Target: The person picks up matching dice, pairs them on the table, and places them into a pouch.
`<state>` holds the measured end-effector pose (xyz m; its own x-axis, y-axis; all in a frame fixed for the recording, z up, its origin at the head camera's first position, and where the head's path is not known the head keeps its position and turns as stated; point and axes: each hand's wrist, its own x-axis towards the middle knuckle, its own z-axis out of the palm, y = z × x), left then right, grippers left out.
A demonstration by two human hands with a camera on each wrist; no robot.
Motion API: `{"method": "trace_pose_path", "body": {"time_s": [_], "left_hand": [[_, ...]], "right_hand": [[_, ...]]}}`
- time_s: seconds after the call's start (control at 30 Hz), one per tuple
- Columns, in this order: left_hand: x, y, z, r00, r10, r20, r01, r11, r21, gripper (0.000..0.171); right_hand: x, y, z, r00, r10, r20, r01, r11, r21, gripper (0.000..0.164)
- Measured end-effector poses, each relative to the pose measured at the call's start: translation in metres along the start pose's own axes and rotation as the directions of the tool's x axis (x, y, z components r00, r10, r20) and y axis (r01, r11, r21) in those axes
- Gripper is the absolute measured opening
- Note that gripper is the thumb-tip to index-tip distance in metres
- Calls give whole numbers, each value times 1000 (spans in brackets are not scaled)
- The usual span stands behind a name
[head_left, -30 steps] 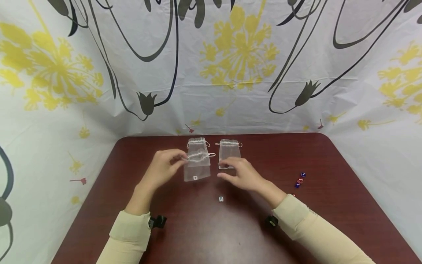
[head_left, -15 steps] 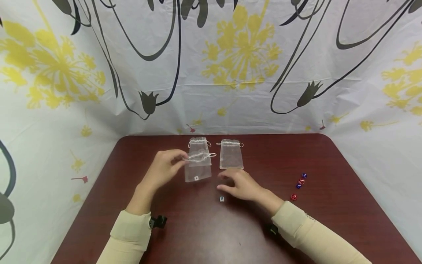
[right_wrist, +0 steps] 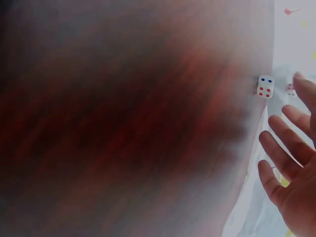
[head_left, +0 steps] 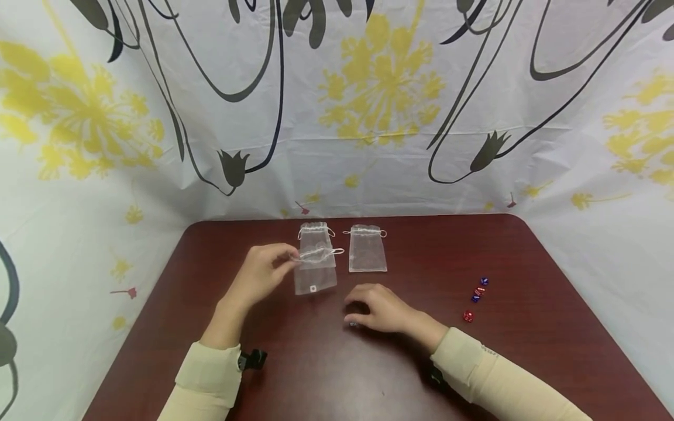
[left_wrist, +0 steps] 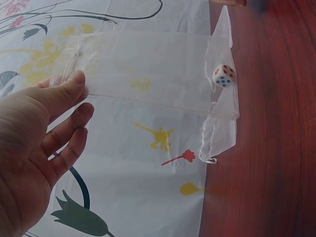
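Note:
My left hand (head_left: pixel 267 270) pinches the top of a sheer white drawstring pouch (left_wrist: pixel 148 69) between thumb and forefinger, holding it up. At the pouch's bottom edge lies a white die (left_wrist: pixel 224 75) with red and blue dots. A second white die (right_wrist: pixel 265 87) sits on the table just by my right hand (head_left: pixel 381 309). The right fingers (right_wrist: pixel 284 145) are loosely bent and hold nothing, with the thumb partly covering that die in the head view. Behind the held pouch lies another sheer pouch (head_left: pixel 316 237), and a third pouch (head_left: pixel 367 254) lies flat to its right.
Several red and blue dice lie on the right side of the dark red table (head_left: pixel 421 374), among them a red die (head_left: pixel 468 316) and a blue die (head_left: pixel 484 281). A patterned white cloth (head_left: pixel 295 117) hangs behind the table's far edge.
My right hand has drawn back from the right-hand pouch, down toward the loose white die on the table. The left hand keeps its hold on the pouch, nearly still.

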<state>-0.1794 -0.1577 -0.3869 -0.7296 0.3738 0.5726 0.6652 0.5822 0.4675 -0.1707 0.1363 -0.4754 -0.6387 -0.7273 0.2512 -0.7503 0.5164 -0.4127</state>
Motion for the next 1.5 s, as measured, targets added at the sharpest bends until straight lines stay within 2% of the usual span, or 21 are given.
{"method": "trace_pose_path", "body": {"time_s": [0.2,0.4,0.6,0.8,0.93,1.13,1.3,1.5], "left_hand": [[-1,0,0,1000,-3,-8,4,1000,10,17],[0,1,1,1000,-8,8,8,1000,7,16],[-3,0,2,1000,-17,12,16,1000,18,15],[-4,0,2,1000,-18,8,18,1000,11,15],[-4,0,2,1000,-16,11,15,1000,5,15],[-2,1,0,1000,-3,11,3,1000,2,15],[0,3,-1,1000,8,8,-8,1000,-6,14],[3,6,0,999,28,16,-28,1000,-11,14]], "right_hand": [[0,2,1,998,-53,46,54,998,-26,32],[-2,2,2,994,-58,95,64,996,-59,34],[-4,1,5,994,-71,80,79,992,-99,27],[-4,1,7,994,-72,77,81,990,-118,27],[-3,3,3,995,-93,32,96,989,-112,23],[7,5,-25,992,-101,-80,94,992,-86,18],[19,3,-57,987,-81,-137,71,995,-75,21],[30,-2,-89,974,-103,-204,90,993,-71,22]]}}
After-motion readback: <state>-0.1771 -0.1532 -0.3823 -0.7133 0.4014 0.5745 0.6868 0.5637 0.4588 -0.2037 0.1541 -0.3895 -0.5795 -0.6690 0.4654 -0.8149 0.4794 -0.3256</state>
